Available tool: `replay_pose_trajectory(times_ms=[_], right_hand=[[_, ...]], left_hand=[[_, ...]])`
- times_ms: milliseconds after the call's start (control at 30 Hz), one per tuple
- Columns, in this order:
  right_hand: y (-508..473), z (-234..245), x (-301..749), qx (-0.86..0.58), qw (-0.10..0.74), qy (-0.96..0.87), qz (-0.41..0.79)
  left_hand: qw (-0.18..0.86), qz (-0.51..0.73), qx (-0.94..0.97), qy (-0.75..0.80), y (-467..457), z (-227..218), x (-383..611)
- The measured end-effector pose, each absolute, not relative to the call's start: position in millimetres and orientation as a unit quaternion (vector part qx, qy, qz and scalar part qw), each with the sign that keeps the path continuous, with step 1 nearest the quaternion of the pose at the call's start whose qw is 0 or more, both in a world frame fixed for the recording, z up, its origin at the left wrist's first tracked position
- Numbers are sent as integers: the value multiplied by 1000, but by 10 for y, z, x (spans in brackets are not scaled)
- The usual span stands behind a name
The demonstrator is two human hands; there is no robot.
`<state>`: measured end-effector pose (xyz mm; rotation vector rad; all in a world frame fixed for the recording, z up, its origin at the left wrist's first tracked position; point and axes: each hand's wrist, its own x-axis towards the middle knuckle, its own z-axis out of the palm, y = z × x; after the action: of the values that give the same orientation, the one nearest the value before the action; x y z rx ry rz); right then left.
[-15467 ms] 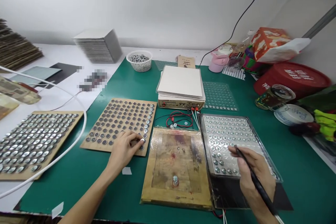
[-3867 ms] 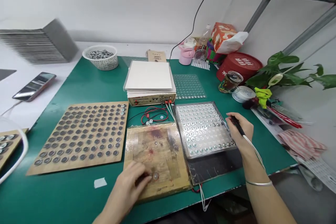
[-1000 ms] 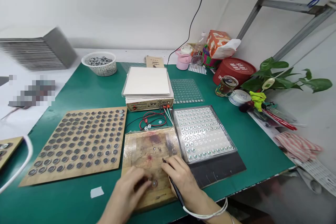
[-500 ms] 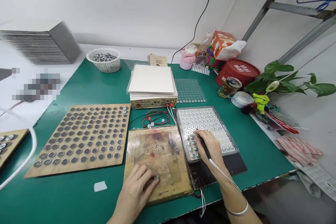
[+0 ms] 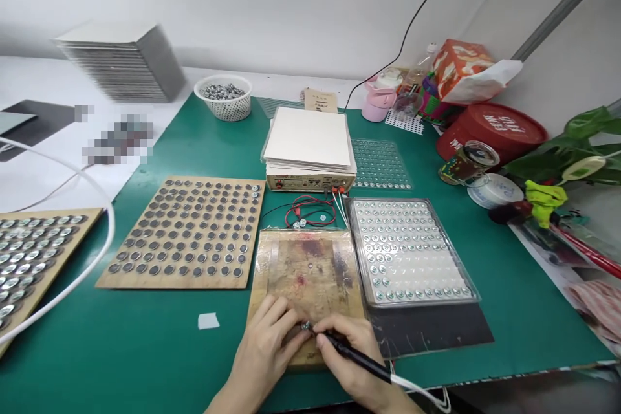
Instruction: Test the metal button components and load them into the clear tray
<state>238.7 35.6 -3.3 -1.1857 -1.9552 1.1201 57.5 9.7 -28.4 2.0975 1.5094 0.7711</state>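
Both hands meet at the near edge of a worn wooden board [image 5: 310, 272]. My left hand [image 5: 264, 352] rests on the board with its fingertips closed round a small round metal part [image 5: 305, 325]. My right hand [image 5: 347, 356] grips a black pen-like probe [image 5: 356, 359] with a white cable, its tip touching that part. Right of the board lies a clear plastic tray [image 5: 412, 252] filled with rows of small metal parts. To the left sits a wooden pegboard [image 5: 189, 233] with several dark round parts in its holes.
A tester box [image 5: 310, 181] under a stack of white sheets stands behind the board, with red leads [image 5: 310, 213]. A white basket [image 5: 226, 97] of metal parts, a grey sheet stack [image 5: 121, 61], a red tin [image 5: 490, 132], a plant [image 5: 577, 155] and a second pegboard [image 5: 29, 259] surround the green mat.
My right hand has come back from the plastic tray to the wooden board, bringing the probe tip onto the part under my left fingers. The view has shifted left.
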Motion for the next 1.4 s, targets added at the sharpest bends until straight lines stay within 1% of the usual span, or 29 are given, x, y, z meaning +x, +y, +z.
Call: replay_pose_trajectory(times_ms=[133,367,533,600,667,733,767,833,900,1000,1067,1167,1267,1400], right_hand=[[331,-123,2319,-472,275,-725,420],[352,-121,2308,-479,245,-728,425],[338,-164,2306,-479,211,-744,415],[327,-202,2335,-466,232,-752,405],[313,-249,2357,-420,301,-770,374],[292,-295,2346,-346,377,-811,284],[277,-314,2325,-314,400,-832,223],[240,-338,2263,-285,402,-862,122],[206,-335,2208,-305,377,-869,100],[229,-264,2252,-341,356,-857,148],[337,-171,2417,-370,381,-835,145],[641,-21,2808,-484,415,-762,113],[961,38,3162,-571,359,-734,80],[1134,-51,3362,-553,292,-778,53]], left_hand=[[216,274,763,544,102,-301,555],[211,268,762,550,76,-290,602],[236,252,775,529,277,-127,441],[213,236,779,540,570,-25,231],[155,215,757,598,960,47,-24],[95,210,709,666,1355,57,-252],[74,212,687,691,1525,38,-336],[58,217,658,718,1767,-32,-435],[59,215,644,732,1878,-106,-466],[78,208,631,743,1902,-159,-486],[95,200,620,753,1907,-154,-506],[119,189,597,771,1971,-127,-530],[141,195,567,788,2064,-85,-527],[158,231,557,782,1927,36,-431]])
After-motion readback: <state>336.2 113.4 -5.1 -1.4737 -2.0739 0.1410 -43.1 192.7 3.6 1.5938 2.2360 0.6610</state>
